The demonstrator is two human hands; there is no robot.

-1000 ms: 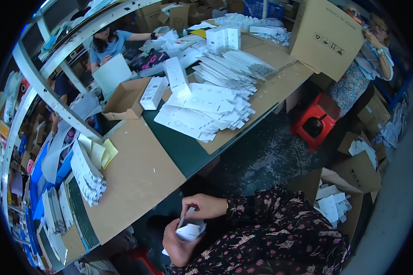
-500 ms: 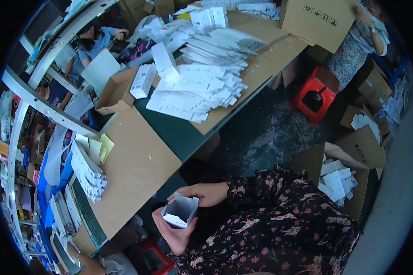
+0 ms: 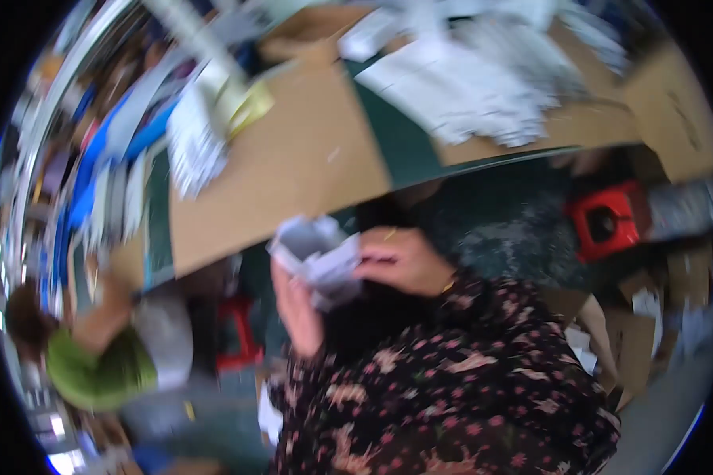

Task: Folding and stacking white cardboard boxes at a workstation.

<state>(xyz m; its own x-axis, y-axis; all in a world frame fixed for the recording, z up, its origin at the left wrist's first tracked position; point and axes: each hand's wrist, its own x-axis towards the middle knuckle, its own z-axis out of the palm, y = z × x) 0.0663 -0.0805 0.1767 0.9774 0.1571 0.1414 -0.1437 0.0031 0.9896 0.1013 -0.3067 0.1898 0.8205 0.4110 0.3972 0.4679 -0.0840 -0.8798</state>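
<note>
One white open-topped cardboard box (image 3: 325,267), two red plastic stools (image 3: 626,222), at 3 and 8 o'clock of it. Left hand (image 3: 297,309): grip part-curled, holding box, which sits at its 1 o'clock. Right hand (image 3: 408,261): box at its 9, fingers touching; closure blurred, can't tell.
</note>
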